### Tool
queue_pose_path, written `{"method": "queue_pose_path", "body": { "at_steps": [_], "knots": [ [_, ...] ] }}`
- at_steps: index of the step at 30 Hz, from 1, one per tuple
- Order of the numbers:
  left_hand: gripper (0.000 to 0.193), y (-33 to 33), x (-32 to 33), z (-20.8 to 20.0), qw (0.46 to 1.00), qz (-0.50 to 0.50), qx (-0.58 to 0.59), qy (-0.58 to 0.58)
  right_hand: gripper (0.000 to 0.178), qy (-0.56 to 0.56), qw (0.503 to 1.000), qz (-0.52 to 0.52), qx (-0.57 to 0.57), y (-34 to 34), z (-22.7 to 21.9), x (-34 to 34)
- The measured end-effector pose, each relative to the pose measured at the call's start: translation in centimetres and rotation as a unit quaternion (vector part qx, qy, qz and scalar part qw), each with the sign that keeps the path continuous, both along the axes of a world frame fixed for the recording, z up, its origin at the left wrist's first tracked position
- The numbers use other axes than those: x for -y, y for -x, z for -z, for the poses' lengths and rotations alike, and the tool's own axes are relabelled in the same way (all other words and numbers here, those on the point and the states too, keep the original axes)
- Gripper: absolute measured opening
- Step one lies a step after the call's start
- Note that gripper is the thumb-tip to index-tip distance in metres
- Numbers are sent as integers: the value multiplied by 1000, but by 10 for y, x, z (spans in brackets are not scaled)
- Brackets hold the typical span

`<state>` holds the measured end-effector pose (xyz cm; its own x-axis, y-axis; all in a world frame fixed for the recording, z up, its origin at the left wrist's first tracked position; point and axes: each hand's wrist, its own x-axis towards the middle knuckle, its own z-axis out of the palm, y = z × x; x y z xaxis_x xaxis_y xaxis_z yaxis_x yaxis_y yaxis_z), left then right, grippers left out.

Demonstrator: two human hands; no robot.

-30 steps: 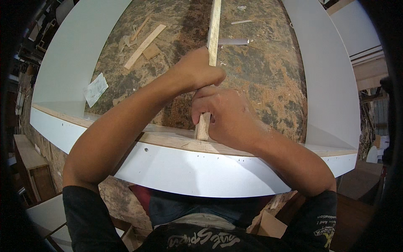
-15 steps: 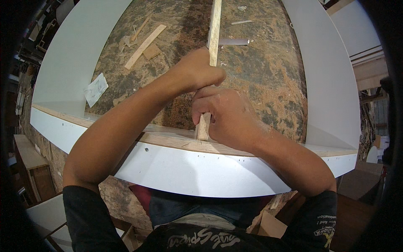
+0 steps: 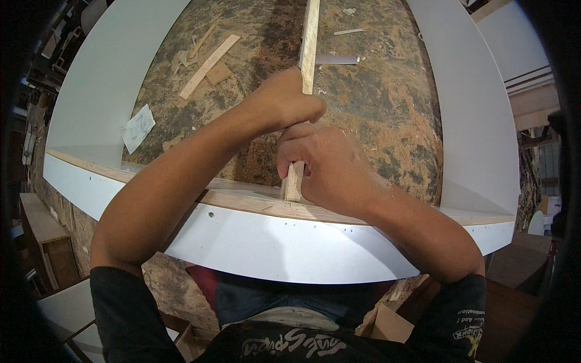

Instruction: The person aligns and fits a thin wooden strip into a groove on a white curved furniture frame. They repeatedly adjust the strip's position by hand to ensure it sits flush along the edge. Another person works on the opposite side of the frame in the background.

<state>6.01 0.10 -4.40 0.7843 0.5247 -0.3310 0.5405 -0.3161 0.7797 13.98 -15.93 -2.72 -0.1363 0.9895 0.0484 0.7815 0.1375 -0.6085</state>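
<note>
A long, narrow wooden strip [image 3: 310, 48] runs from the far edge down to the near white panel [image 3: 290, 248]. Its near end meets that panel's bare wooden edge [image 3: 254, 202]. My left hand [image 3: 284, 100] is closed around the strip, farther from me. Just nearer, touching it, my right hand [image 3: 333, 163] grips the same strip with curled fingers, close to the panel. Between the right hand's fingers and the panel, a short end of the strip shows. Both hands hide the strip's middle part.
White side panels stand at the left [image 3: 115, 78] and right [image 3: 478, 109], joined to the near panel. Inside, on the stained work surface [image 3: 387, 121], lie a thin wood slat [image 3: 210, 66], a crumpled paper piece [image 3: 138, 128], a pale strip [image 3: 337, 60] and sawdust.
</note>
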Motion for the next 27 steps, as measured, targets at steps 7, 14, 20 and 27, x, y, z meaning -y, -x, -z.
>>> {"method": "queue_pose_path", "body": {
  "at_steps": [7,14,20,27],
  "knots": [
    [54,0,-1,3,1000,1,2,10,7,-15,1000,0,-7,0,4,0],
    [27,-1,1,15,997,-38,61,-27,7,-28,1000,1,-13,0,5,0],
    [28,0,-1,14,998,-28,59,-26,7,-10,1000,0,-16,0,4,-1],
    [29,0,0,13,997,-35,52,-40,6,-5,1000,3,-5,1,2,-1]
  ]
}}
